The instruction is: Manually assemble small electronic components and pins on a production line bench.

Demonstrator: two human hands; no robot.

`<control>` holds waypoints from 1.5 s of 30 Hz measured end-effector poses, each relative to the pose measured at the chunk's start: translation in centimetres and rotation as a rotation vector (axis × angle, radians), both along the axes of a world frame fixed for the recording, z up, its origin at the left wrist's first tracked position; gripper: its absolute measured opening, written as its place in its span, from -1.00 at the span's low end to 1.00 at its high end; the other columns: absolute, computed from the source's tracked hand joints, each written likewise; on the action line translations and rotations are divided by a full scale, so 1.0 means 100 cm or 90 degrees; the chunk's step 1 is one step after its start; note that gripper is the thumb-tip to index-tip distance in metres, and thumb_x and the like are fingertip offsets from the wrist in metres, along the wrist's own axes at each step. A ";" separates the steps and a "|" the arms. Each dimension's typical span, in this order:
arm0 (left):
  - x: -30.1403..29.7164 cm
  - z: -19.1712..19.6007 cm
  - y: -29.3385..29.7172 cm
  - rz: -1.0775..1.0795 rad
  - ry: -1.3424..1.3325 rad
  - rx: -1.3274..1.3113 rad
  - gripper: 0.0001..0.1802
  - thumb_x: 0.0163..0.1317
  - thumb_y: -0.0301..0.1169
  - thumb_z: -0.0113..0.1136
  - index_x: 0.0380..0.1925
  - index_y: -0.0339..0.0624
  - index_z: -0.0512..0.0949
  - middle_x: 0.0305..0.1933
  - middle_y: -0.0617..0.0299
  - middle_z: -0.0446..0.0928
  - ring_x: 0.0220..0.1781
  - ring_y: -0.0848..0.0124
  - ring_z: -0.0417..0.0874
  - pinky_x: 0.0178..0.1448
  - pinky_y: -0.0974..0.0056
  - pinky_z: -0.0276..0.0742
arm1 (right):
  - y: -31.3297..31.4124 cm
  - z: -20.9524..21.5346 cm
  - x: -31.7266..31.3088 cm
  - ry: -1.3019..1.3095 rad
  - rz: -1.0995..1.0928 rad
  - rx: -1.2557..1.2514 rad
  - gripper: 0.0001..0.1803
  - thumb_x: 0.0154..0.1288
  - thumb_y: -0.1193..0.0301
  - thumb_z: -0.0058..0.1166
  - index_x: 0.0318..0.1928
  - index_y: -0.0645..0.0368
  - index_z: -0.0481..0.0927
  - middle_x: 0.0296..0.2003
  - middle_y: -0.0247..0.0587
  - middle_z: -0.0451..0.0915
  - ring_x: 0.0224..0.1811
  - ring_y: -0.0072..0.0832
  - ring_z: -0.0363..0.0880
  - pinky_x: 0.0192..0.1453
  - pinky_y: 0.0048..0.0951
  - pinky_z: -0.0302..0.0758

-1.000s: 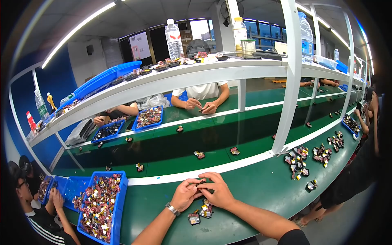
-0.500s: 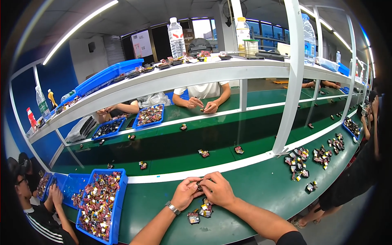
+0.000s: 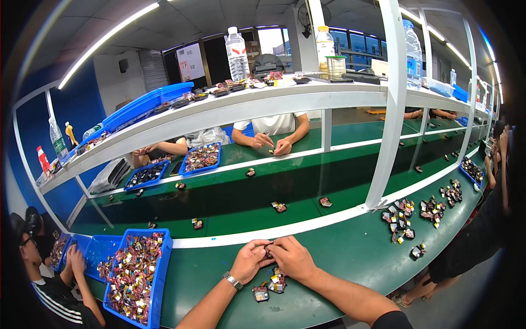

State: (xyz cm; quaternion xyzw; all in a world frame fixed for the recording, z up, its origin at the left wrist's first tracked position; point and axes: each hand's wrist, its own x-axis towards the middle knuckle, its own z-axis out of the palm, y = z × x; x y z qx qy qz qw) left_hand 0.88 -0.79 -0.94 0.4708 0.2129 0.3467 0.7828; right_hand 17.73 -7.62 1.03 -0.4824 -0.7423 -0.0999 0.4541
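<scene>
Over the green bench in front of me, my left hand [image 3: 249, 262] and my right hand [image 3: 292, 256] meet, their fingers closed on a small dark electronic assembly [image 3: 268, 251]. Most of that piece is hidden behind the fingers. Just below the hands lie a few more assemblies [image 3: 277, 281], with black casings, dark red wires and yellow and white patches. One of them, a greyish square unit [image 3: 261, 294], is nearest the bench's front. A watch [image 3: 232, 280] sits on my left wrist.
Left of my arm stands a blue tray [image 3: 166, 263] heaped with wired assemblies. Grouped assemblies [image 3: 399, 219] lie at the right, beside a white upright post [image 3: 387, 126]. Beyond a white rail, a green conveyor belt [image 3: 246, 211] carries scattered pieces. Co-workers sit across and at the left.
The pieces on the belt have shifted slightly to the right. My hands stay nearly in place, with only small finger movement around the assembly.
</scene>
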 end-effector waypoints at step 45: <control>0.003 -0.017 0.016 0.253 0.197 0.233 -0.68 0.31 -0.63 0.05 0.07 -0.38 0.42 0.17 -0.03 0.52 0.18 0.24 0.59 0.19 0.22 0.59 | 0.182 -0.037 0.027 0.325 -0.153 -0.229 -0.81 0.06 0.42 0.36 -0.30 0.21 0.71 -0.37 -0.13 0.67 -0.38 -0.35 0.65 -0.18 -0.35 0.56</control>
